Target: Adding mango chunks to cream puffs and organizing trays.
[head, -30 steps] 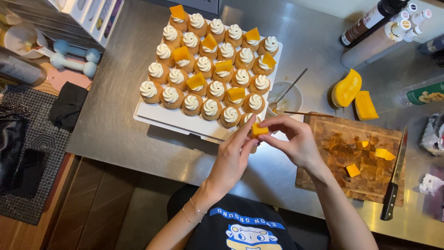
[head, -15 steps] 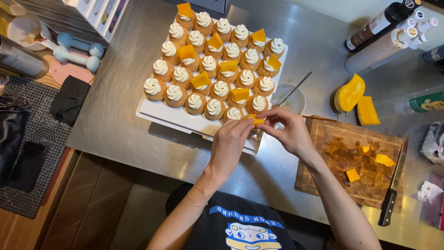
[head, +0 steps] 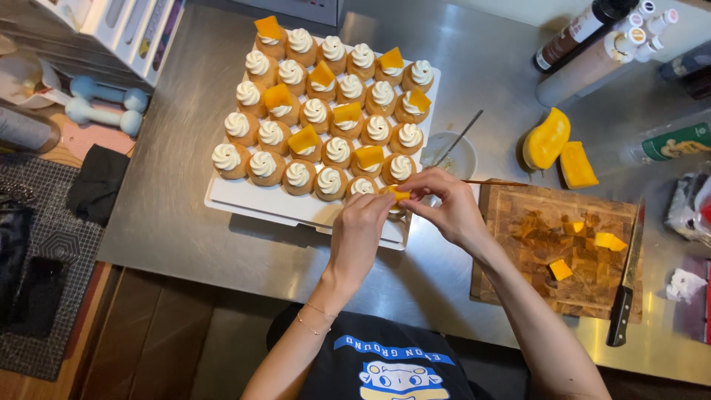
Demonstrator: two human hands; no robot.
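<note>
A white tray [head: 252, 200] on the steel counter carries several small round pastries [head: 298, 175] topped with white cream swirls; some bear an orange mango slice [head: 305, 138]. My left hand [head: 361, 233] and my right hand [head: 444, 207] meet at the tray's near right corner. Together their fingertips pinch one small mango piece [head: 400, 195] just above a pastry in the front row; that pastry is mostly hidden by my fingers.
To the right lies a wooden cutting board [head: 518, 267] with mango cubes [head: 607, 241], a black-handled knife [head: 626, 296] along its right side. Two mango chunks [head: 548, 141], a small glass bowl with a spoon [head: 453, 152] and bottles [head: 592, 44] stand behind. Blue dumbbells [head: 104, 104] lie left.
Both hands have carried the mango piece from in front of the tray up onto its near right corner, over the front-row pastry.
</note>
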